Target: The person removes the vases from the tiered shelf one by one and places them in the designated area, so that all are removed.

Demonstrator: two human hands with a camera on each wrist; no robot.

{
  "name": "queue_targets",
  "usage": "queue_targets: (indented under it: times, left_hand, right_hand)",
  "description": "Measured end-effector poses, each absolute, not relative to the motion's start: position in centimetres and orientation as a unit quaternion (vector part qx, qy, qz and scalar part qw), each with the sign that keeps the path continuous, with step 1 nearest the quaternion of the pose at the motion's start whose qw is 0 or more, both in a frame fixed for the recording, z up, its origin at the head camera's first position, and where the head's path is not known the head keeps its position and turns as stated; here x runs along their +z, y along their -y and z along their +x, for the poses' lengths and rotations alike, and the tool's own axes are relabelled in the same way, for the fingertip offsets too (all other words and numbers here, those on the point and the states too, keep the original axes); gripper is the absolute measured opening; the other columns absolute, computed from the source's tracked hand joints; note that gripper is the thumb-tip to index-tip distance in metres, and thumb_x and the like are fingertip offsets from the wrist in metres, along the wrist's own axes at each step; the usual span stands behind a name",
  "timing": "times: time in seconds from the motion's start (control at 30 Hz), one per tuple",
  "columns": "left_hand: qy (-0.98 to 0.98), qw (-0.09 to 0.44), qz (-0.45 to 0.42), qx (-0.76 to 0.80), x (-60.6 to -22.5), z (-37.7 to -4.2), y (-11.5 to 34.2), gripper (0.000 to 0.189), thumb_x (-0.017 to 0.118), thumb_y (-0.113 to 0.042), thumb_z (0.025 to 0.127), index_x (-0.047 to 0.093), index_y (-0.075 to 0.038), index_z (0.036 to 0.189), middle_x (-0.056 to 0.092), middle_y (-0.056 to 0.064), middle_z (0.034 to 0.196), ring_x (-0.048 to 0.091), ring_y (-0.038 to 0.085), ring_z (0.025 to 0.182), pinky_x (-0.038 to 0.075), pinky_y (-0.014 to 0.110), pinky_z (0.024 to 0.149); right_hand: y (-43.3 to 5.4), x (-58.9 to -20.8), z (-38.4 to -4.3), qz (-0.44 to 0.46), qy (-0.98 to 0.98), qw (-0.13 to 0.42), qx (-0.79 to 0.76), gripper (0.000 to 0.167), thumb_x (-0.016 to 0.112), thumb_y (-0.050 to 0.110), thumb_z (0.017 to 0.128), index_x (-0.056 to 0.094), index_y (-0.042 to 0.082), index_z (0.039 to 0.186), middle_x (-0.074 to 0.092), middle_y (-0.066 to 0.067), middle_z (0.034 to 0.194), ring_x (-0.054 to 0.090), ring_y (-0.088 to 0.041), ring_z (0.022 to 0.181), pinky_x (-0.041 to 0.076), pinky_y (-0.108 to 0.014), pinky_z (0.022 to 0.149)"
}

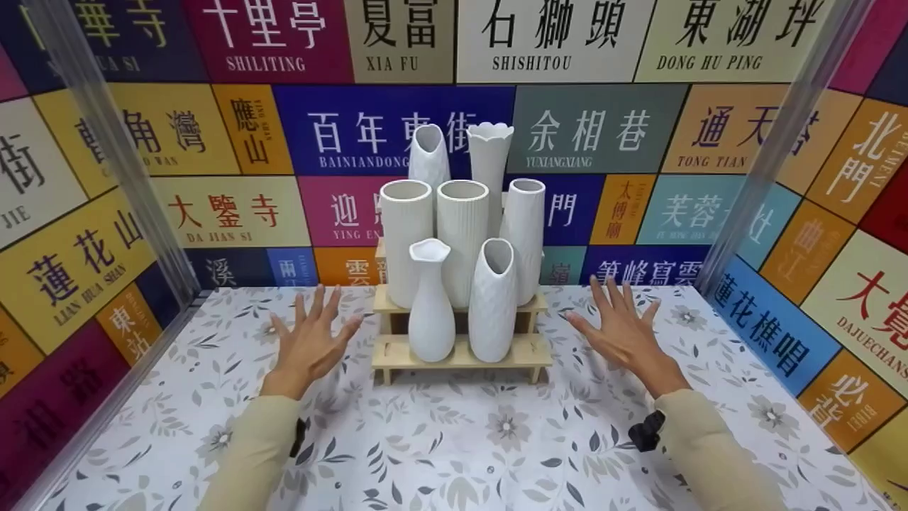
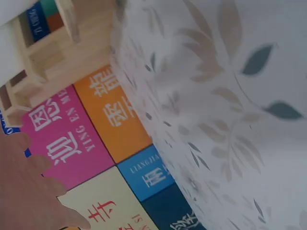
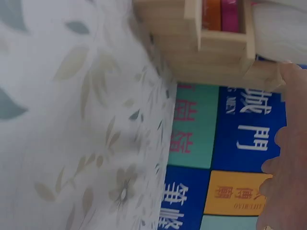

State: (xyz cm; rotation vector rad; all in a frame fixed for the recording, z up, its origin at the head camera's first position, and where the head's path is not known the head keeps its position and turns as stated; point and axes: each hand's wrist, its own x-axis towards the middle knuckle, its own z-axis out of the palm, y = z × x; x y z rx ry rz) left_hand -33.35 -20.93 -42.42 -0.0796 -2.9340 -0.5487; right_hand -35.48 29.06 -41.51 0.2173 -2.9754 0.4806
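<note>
Several white vases stand upright on a tiered wooden stand [image 1: 464, 351] in the middle of the table. On the lowest step are a slim-necked vase [image 1: 431, 312] with a wavy rim and a textured vase [image 1: 491, 305] with a slanted mouth. Behind them rise two ribbed cylinder vases, a tapered vase [image 1: 526, 234], and at the back a slant-mouthed vase [image 1: 428, 156] and a scalloped-rim vase [image 1: 491, 152]. To the left of the stand my left hand [image 1: 310, 344] is spread over the cloth, holding nothing. My right hand [image 1: 624, 333], fingers also spread and holding nothing, is on the stand's right.
A white floral cloth [image 1: 461, 454] covers the table. Colourful panels with lettering [image 1: 394, 128] form walls behind and on both sides. Clear upright posts or edges [image 1: 131, 170] stand at the back corners. A dark strap device [image 1: 647, 431] sits at the right wrist.
</note>
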Motion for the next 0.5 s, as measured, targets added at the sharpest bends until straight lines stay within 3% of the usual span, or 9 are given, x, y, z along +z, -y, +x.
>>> queue_targets:
  times: [0.33,0.5]
  left_hand:
    - [0.969,0.08,-0.027,-0.232,-42.2,-32.2,19.8,0.085,0.022,-0.075,0.096,0.012,-0.022,0.162,0.0,0.011,0.17,-0.009,0.047,0.153,-0.021,0.078,0.108]
    - [0.961,0.071,-0.021,-0.267,-42.1,-31.7,19.0,0.084,0.021,-0.077,0.095,0.013,-0.026,0.162,0.003,0.009,0.17,-0.008,0.05,0.152,-0.016,0.079,0.109]
  right_hand:
    - [-26.3,-40.8,-34.2,0.109,0.972,0.094,0.187,0.089,0.035,0.072,0.097,0.0,0.022,0.162,-0.001,-0.012,0.17,-0.008,-0.041,0.155,-0.022,-0.077,0.108]
    - [-25.1,-40.5,-33.7,0.124,0.961,0.143,0.202,0.086,0.04,0.066,0.098,0.008,0.019,0.163,0.009,-0.013,0.17,0.002,-0.04,0.156,-0.019,-0.076,0.111]
